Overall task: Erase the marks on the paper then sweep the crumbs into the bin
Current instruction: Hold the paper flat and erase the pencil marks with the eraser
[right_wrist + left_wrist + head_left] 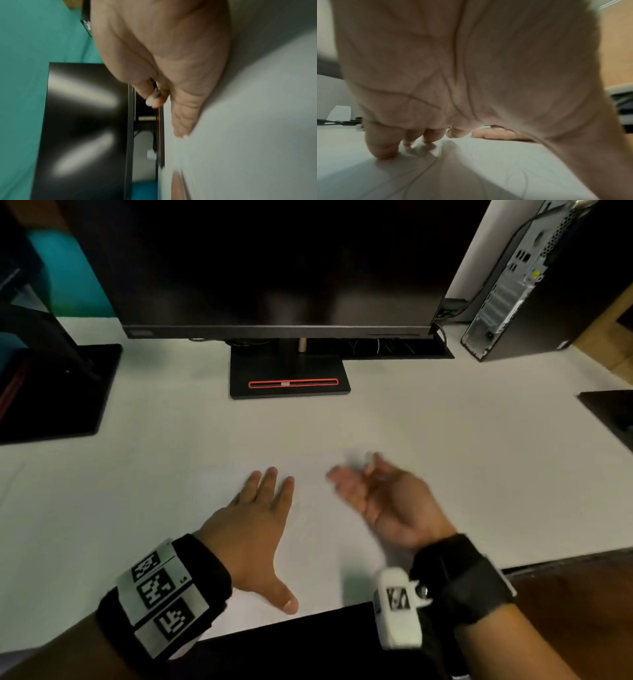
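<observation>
A white sheet of paper (318,529) lies on the white desk, its edges hard to make out. Faint pencil lines (513,175) show on it in the left wrist view. My left hand (260,525) lies flat on the sheet, fingers straight and thumb spread toward the desk's front edge. My right hand (370,491) is blurred just to its right, turned on its edge with the lower fingers (181,129) stretched out against the surface. Its thumb and a finger pinch a small white eraser (151,98), also seen as the eraser (370,457) in the head view. No bin is in view.
A dark monitor (274,268) stands at the back on a black base (291,378). A second black stand (58,392) is at the left, a computer tower (513,285) at the back right, and a dark object (609,412) at the right edge. The desk's front edge (548,563) is close.
</observation>
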A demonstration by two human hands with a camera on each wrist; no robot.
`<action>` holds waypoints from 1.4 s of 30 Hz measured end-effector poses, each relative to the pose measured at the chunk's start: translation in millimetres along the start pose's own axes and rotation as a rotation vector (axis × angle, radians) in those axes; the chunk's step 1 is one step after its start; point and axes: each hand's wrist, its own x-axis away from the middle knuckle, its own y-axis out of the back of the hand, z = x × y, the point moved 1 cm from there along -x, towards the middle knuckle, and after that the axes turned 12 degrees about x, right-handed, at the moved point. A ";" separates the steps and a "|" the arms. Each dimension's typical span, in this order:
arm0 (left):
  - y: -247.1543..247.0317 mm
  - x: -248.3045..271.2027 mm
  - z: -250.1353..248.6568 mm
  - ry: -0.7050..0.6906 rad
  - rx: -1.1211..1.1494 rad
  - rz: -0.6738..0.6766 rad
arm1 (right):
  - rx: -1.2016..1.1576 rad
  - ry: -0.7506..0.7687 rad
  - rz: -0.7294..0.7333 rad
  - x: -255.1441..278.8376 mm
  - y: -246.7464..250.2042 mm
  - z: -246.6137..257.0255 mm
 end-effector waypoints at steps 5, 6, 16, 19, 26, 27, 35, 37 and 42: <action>8.5 -3.0 3.9 -0.002 0.052 -0.056 | -0.137 0.196 -0.129 2.6 7.7 28.0; 10.4 -3.9 4.9 -0.002 0.051 -0.075 | -0.093 0.128 -0.056 8.4 -1.5 17.7; 13.6 -8.8 2.3 0.120 0.094 -0.057 | -0.015 0.087 -0.196 -28.7 -1.1 34.1; 15.1 -11.0 0.6 0.129 0.088 -0.053 | -0.064 0.203 -0.211 -21.2 -1.8 39.1; 14.7 -8.3 2.1 0.143 0.106 -0.081 | 0.425 -0.263 0.246 -15.4 -42.7 -16.1; 14.9 -7.6 1.7 0.145 0.103 -0.079 | 0.309 -0.223 0.172 -25.1 -38.2 -5.7; 13.2 -8.1 5.0 0.139 0.117 -0.066 | -0.035 0.198 -0.098 -32.0 -14.6 36.9; 12.7 -9.0 5.2 0.132 0.122 -0.062 | 0.210 -0.033 0.113 -23.8 -27.0 14.2; 11.4 -9.1 7.3 0.123 0.119 -0.057 | 0.236 0.048 -0.072 -41.2 -17.6 29.1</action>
